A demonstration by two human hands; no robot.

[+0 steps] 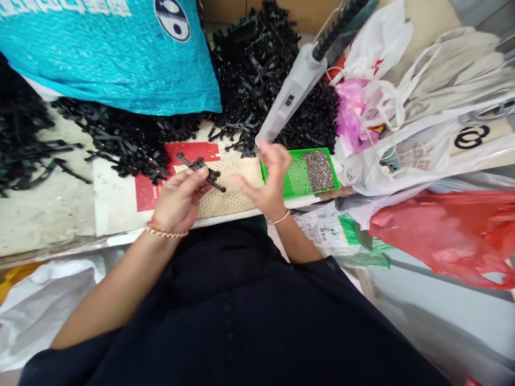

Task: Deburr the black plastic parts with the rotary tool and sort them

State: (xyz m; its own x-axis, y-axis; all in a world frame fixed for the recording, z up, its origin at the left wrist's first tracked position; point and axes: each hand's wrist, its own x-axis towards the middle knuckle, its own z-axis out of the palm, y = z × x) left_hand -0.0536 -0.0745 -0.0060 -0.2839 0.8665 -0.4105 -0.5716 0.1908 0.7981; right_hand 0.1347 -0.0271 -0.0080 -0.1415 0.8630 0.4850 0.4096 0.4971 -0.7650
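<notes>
My left hand (179,198) pinches a black plastic part with several arms (216,184) between thumb and fingers, above a beige honeycomb-patterned mat (229,201). To its right, my right hand (271,193) is raised with thumb and fingers apart and nothing visible between them. Its fingers blur a little close to the lower tip of a hanging white electric screwdriver (287,94); I cannot tell whether they touch it. Just beyond that hand lies a green tray (337,185) with a pile of small metal screws (321,171) at its right end.
Heaps of black plastic parts (257,64) cover the back and left of the bench. A blue bag (120,59) lies over some of them. Plastic bags (374,107) crowd the right side, and a red bag (446,236) hangs below the bench edge.
</notes>
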